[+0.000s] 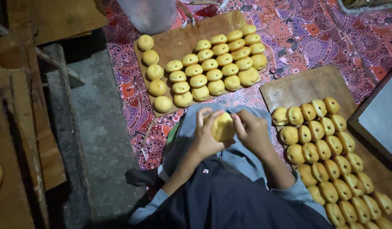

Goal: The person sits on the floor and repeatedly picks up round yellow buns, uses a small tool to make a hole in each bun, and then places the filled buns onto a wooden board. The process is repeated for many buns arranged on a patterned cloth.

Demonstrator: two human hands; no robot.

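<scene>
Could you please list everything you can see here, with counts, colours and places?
dough ball: one, yellow, held between both hands above the lap
top board: one, brown wood, upper middle, on the cloth
top balls: about thirty, yellow, in rows on the top board, plus a looser column at its left
right board: one, brown wood, right side
right balls: roughly thirty-five, yellow-brown, packed in rows on the right board, some cut off at the edge
cloth: one, red and purple patterned, under both boards
bag: one, pale translucent, top edge
planks: several, brown, left side
left hand: cups the dough ball
right hand: pinches the dough ball's top
</scene>
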